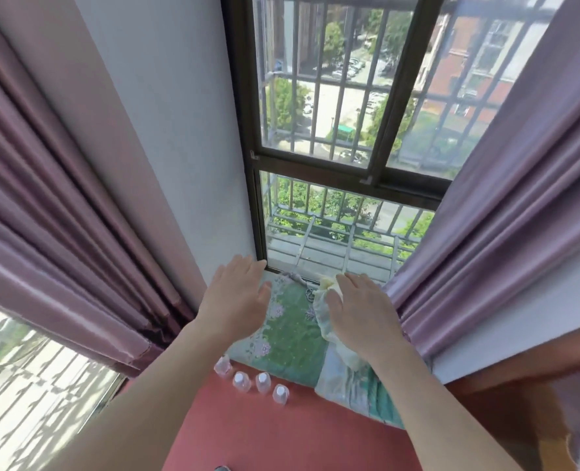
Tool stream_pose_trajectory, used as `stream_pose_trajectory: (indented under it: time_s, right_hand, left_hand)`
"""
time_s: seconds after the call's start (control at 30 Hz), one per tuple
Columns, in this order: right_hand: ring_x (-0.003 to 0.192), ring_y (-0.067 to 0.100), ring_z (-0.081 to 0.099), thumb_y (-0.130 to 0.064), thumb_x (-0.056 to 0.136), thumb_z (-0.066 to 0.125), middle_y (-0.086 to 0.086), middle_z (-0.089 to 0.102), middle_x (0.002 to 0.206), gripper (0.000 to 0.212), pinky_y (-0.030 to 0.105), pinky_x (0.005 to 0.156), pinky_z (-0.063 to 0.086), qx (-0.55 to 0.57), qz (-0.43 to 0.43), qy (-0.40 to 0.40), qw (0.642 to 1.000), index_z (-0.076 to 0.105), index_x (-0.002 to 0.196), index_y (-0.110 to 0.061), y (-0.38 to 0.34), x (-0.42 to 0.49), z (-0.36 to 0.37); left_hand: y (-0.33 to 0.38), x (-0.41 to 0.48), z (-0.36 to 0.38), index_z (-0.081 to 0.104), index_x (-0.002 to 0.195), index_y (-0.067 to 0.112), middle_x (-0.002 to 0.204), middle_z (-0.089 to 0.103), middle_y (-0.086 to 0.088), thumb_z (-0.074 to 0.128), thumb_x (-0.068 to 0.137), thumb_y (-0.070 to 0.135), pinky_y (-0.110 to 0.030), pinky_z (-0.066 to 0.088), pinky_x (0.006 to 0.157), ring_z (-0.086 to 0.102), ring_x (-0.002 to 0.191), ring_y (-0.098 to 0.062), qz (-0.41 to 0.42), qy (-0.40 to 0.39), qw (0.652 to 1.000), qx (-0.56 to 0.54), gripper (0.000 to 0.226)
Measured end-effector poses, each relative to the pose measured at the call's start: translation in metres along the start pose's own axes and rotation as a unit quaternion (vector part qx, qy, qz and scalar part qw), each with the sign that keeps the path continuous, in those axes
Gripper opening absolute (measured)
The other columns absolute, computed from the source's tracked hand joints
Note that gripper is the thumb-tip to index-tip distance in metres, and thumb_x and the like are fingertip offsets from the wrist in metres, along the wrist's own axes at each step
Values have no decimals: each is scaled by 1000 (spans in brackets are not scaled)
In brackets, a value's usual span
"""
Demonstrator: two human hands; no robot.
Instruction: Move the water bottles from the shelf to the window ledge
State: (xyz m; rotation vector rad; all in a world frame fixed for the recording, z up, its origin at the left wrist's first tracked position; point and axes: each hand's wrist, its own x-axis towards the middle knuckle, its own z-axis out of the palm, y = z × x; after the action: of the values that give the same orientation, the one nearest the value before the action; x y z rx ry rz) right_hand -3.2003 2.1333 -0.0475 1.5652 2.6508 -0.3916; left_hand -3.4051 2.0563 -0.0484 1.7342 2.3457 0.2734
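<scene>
Below, four water bottles [263, 382] stand on the red ledge [282, 436]; left hand [237, 290] and right hand [360, 309] spread flat, gripping nothing

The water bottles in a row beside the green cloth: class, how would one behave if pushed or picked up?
The water bottles look small and capped, so each is probably light enough for one hand. They stand upright and close together on the red surface, so a sideways push may tip one into its neighbour. Tipped, its round body would likely roll.
</scene>
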Motion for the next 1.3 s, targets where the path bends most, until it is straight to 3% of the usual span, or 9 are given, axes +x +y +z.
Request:
stream_pose_trajectory:
  time_s: [0.23,0.37,0.53,0.63,0.77,0.9,1.03,1.17,1.3]
  right_hand:
    - [138,26,35,-36,103,24,1,43,149,50,45,114,30,-16,25,26,999,40,145,-15,-8,0,-26]
    - [141,27,32,-35,104,25,2,40,152,49,45,115,28,-37,82,45,995,40,146,-16,-16,1,-36]
    - [141,26,34,-42,91,5,2,42,152,71,45,113,30,-29,168,72,983,39,148,-17,-32,-5,-41]
    - [141,25,32,-36,100,20,2,38,155,57,44,116,26,-11,230,88,969,35,151,-16,-39,-15,-43]
    - [141,27,32,-35,102,27,2,42,152,49,45,116,26,8,314,121,942,41,146,-16,-41,-54,-46]
    - [134,26,39,-37,100,27,0,50,144,49,49,112,31,-9,393,154,907,45,141,-17,-31,-118,-47]
    - [144,28,30,-41,102,25,2,39,156,56,48,117,25,-3,482,167,860,38,150,-16,-10,-198,-47]
    - [141,29,34,-46,91,5,2,43,152,71,48,116,29,2,545,183,819,41,145,-18,8,-290,-40]
    - [146,29,28,-42,100,18,2,33,159,59,47,119,24,16,608,182,773,33,152,-19,18,-375,-26]
  left_hand:
    - [2,21,-23,32,152,17,160,27,-4,30,104,36,-43,20,119,19,148,-20,44,-2,999,-1,52]
    - [0,45,-35,30,154,18,162,25,-3,28,105,39,-41,21,120,19,149,-19,91,-19,996,-15,53]
    - [-2,69,-55,28,155,17,161,27,-2,27,106,40,-38,20,121,20,149,-20,169,-59,984,-6,54]
    - [0,81,-61,33,152,15,156,35,-4,27,106,40,-39,23,119,27,145,-22,229,-71,971,15,53]
    - [24,80,-63,34,152,16,158,33,-7,27,106,42,-40,22,119,27,147,-26,300,-94,948,40,54]
    - [76,55,-58,43,145,14,147,47,-8,31,105,39,-40,29,112,38,137,-27,397,-83,913,41,49]
    - [142,14,-47,49,139,14,143,49,-8,34,103,36,-42,32,111,42,134,-29,484,-83,871,29,45]
    - [206,-45,-31,52,138,12,142,52,-7,19,92,42,-44,34,112,42,135,-27,561,-90,823,-6,64]
    - [261,-116,-12,48,142,13,148,47,-8,29,99,35,-44,30,116,37,140,-27,613,-105,783,-5,52]
